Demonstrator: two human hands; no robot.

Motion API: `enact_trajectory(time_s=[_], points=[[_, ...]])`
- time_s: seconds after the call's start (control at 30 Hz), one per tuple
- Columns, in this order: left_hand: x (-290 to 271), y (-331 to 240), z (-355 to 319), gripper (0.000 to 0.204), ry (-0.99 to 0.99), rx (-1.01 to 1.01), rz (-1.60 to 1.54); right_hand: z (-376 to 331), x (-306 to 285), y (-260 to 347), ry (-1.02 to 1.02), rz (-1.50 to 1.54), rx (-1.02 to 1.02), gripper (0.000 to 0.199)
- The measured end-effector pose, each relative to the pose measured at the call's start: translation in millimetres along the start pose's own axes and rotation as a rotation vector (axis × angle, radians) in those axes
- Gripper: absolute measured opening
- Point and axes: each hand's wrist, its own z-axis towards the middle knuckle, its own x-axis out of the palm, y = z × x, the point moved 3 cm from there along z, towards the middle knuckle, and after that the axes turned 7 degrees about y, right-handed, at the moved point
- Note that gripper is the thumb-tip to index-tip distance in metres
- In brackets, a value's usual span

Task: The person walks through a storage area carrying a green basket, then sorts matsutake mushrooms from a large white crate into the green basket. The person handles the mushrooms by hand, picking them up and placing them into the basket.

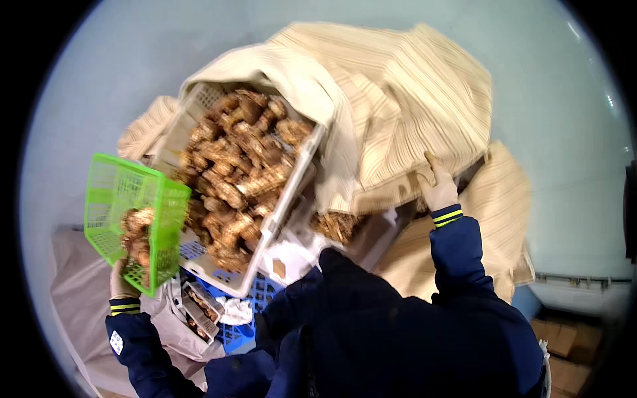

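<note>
At your lower left, you have a wide grey cloth [83,292] with folds in it. Just beside it, you see a small white tray [206,323] of brown pieces, and a crumpled white tissue [235,310] near a blue crate [263,290]. To your lower right, cardboard boxes [556,337] sit below a metal rail [584,280]; a pale blue surface [564,132] surrounds everything.

Pale blue floor [564,146], smooth.
White crate [277,215] of mushrooms [232,159] partly overlaps blue crate [265,288]; contact with floor hidden from view.
</note>
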Motion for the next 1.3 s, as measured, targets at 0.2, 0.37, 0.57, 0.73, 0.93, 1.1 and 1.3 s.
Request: enact_trajectory(time_s=[0.2,0.37,0.57,0.73,0.93,1.1,1.3], points=[[-55,17,4,0.021,0.033,0.015,-0.011,-161,11,-99,0.303,0.079,0.378,0.038],[-82,33,-34,0.04,-0.226,0.212,-0.205,-213,3,-140,0.356,0.049,0.607,0.036],[-106,43,-76,0.04,-0.361,0.333,-0.365,-224,29,-181,0.374,0.114,0.495,0.038],[-140,133,-112,0.042,-0.552,0.321,-0.118,-208,64,-194,0.588,0.141,0.446,0.034],[-138,303,-160,0.044,-0.539,0.104,0.059,-221,143,-222,0.971,0.096,0.341,0.034],[-114,456,-123,0.045,-0.162,-0.026,-0.172,-252,204,-242,1.116,0.029,0.318,0.033],[-79,595,-118,0.043,-0.143,-0.26,-0.465,-270,290,-242,1.171,0.011,0.119,0.038]])
